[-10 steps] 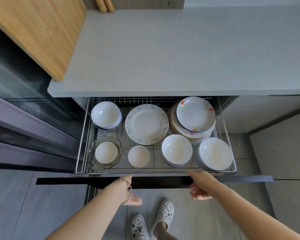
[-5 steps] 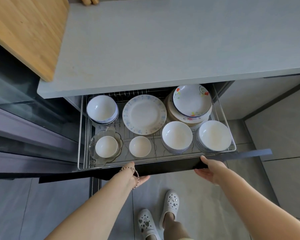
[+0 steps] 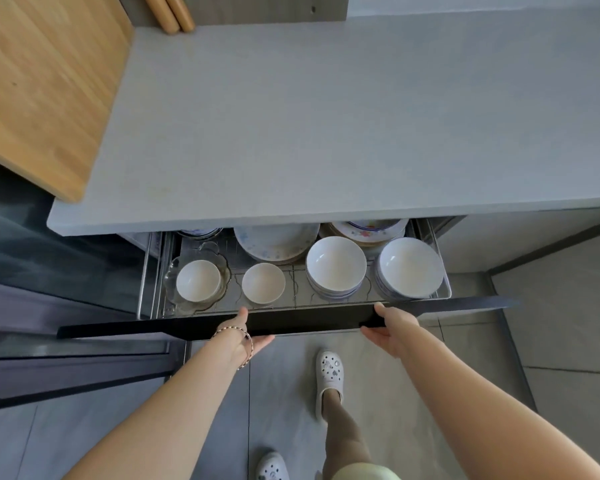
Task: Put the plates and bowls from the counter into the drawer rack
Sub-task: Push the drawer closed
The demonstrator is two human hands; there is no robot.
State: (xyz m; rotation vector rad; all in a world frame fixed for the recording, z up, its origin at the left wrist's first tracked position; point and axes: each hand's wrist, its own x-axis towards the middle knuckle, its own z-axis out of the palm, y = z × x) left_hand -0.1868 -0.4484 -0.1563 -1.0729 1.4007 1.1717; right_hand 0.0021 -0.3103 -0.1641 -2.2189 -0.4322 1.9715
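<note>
The wire drawer rack (image 3: pixel 443 271) sits about half under the grey counter (image 3: pixel 326 116). Its front row holds a small white bowl (image 3: pixel 198 280) in a glass dish (image 3: pixel 222 268), another small bowl (image 3: pixel 263 283), and two stacks of white bowls (image 3: pixel 336 265) (image 3: pixel 409 266). Behind them a blue-speckled plate (image 3: pixel 274 242) and floral plates (image 3: pixel 368 230) are partly hidden by the counter edge. My left hand (image 3: pixel 243 336) and my right hand (image 3: pixel 390 327) both grip the dark drawer front (image 3: pixel 309 320), thumbs on its top edge. No dishes stand on the counter.
A wooden cutting board (image 3: pixel 42 81) overhangs the counter's left end, and two wooden rolling pins (image 3: pixel 174 12) lean at the back. Dark appliance fronts (image 3: pixel 49 341) lie to the left. My feet in white clogs (image 3: pixel 329 375) stand on the tiled floor below the drawer.
The drawer has slid inward under the counter, hiding the back row of dishes. Both hands moved from below the drawer front onto its edge and travelled in with it.
</note>
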